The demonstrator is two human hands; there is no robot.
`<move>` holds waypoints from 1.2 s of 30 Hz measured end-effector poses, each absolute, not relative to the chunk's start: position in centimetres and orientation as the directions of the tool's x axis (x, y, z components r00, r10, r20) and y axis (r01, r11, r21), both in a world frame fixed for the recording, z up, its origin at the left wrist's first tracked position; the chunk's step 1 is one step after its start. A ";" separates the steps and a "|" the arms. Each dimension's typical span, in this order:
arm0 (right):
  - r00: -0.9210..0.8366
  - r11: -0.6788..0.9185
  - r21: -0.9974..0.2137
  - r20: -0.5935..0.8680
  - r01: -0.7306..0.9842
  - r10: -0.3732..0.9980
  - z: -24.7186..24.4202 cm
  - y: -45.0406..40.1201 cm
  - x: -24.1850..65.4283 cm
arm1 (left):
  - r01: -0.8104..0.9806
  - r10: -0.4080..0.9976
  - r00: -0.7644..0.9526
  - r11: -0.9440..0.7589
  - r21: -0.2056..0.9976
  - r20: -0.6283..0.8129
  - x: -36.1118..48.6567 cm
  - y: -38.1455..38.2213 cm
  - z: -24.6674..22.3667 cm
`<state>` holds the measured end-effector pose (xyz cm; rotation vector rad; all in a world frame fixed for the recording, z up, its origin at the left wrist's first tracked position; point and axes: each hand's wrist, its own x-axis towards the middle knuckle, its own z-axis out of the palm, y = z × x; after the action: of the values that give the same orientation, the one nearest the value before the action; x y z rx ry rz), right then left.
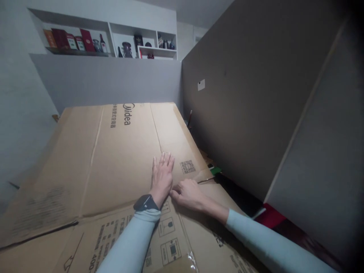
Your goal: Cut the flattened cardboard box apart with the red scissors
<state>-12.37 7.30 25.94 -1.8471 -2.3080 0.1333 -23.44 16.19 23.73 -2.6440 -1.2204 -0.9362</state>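
Note:
A large flattened cardboard box [125, 159] with printed lettering and a QR code lies spread out in front of me. My left hand [163, 176], with a dark watch [146, 203] on its wrist, rests flat on the cardboard with its fingers stretched out. Right beside it, my right hand [187, 193] is closed, its fingers curled at the fold below the QR code. Whatever is between those fingers is too hidden to make out. Printed handling symbols show on the nearer panel, between my forearms.
A tall grey-brown panel [241, 98] leans along the right side. Shelves [110, 40] with bottles and boxes are set in the back wall. Below the panel at the right lie a red item [270, 216] and dark things. A low grey partition [113, 81] stands behind the cardboard.

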 end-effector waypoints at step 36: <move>-0.432 0.418 -0.106 -0.203 0.902 0.879 30.0 9.0 -8.8 | 0.769 0.632 0.521 -0.639 0.006 0.574 -24.0 16.6 23.1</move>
<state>-8.81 9.01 29.96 -1.7292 -2.7412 0.3250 -24.04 16.60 23.06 -2.5148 -1.1827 -0.7972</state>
